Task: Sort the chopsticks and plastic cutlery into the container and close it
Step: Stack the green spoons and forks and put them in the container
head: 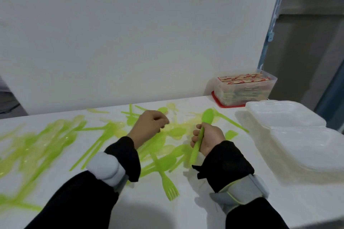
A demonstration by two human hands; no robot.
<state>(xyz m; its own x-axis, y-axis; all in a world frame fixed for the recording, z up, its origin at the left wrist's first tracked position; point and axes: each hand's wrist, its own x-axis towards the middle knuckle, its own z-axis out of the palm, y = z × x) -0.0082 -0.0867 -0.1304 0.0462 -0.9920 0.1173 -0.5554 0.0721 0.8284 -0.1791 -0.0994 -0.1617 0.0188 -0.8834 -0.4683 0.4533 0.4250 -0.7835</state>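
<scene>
Several green plastic spoons and forks (55, 141) lie scattered over the white table (186, 210). My right hand (209, 139) grips a green spoon (202, 132), bowl up and handle pointing down toward me. My left hand (149, 126) hovers curled over the middle of the pile; whether it holds anything is hidden by the fingers. A green fork (166, 178) lies between my wrists, tines toward me. At the back right stands a clear container (243, 89) full of wrapped chopsticks (242, 78), resting on its red lid (219, 103).
An open white clamshell box (297, 135) with compartments sits at the right side of the table. A white wall rises behind the table. Past the table's right end is a blue-edged panel (270, 39) and a grey surface.
</scene>
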